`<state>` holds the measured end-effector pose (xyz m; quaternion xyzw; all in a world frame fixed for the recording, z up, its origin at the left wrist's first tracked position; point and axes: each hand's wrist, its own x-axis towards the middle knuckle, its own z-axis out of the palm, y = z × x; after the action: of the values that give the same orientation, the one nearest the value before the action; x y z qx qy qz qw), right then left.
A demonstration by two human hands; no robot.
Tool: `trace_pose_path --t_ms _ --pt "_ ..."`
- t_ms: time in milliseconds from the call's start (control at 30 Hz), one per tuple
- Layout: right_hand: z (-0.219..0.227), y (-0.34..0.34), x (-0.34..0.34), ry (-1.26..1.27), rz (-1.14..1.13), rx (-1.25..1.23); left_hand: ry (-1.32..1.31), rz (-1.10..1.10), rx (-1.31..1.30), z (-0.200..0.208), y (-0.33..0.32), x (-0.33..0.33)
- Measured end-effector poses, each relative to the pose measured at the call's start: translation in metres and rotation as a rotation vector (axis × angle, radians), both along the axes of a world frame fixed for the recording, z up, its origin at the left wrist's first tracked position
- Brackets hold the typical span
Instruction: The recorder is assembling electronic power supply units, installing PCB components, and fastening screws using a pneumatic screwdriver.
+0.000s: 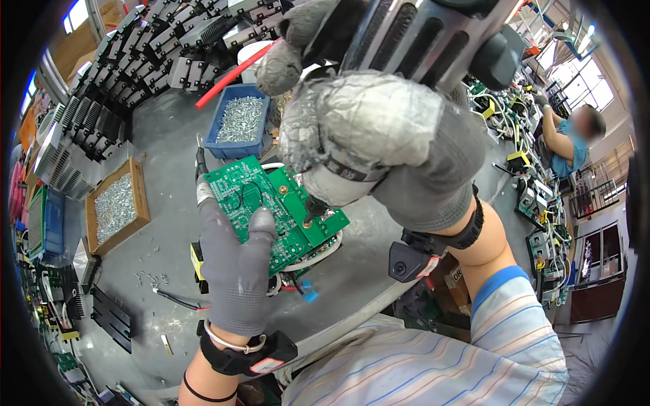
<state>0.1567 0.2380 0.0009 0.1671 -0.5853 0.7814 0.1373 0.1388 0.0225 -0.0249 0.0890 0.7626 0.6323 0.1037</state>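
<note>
My left hand (237,254), in a grey glove, grips the left side of a green circuit board (288,233), its thumb on the face and fingers along the edge. White and red wires and a blue connector (309,292) stick out from under the board. My right hand (379,135), in a worn grey and whitish glove, is closed around a power screwdriver (315,206). The driver's dark tip points down at a brass-coloured screw spot on the board's right part. Most of the tool's body is hidden by the glove.
A blue bin (237,122) and a wooden tray (118,206) hold many small screws. Black heat sinks (149,47) are stacked at the far left. A large slotted metal thing (406,40) looms above my right hand. Another person (569,142) sits at the far right, beside wired boards.
</note>
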Motion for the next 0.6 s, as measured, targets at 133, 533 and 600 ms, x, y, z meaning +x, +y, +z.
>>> trace_pose_path --t_ms 133,533,600 --pt "-0.031 0.02 0.0 -0.005 -0.149 0.178 0.015 0.026 0.067 0.0 0.0 -0.001" --pt "-0.06 0.057 0.009 -0.012 -0.266 0.3 0.141 0.026 -0.071 -0.008 -0.001 -0.002" --pt "-0.053 0.056 0.008 -0.011 -0.177 0.157 0.185 0.04 -0.048 -0.009 -0.001 -0.003"
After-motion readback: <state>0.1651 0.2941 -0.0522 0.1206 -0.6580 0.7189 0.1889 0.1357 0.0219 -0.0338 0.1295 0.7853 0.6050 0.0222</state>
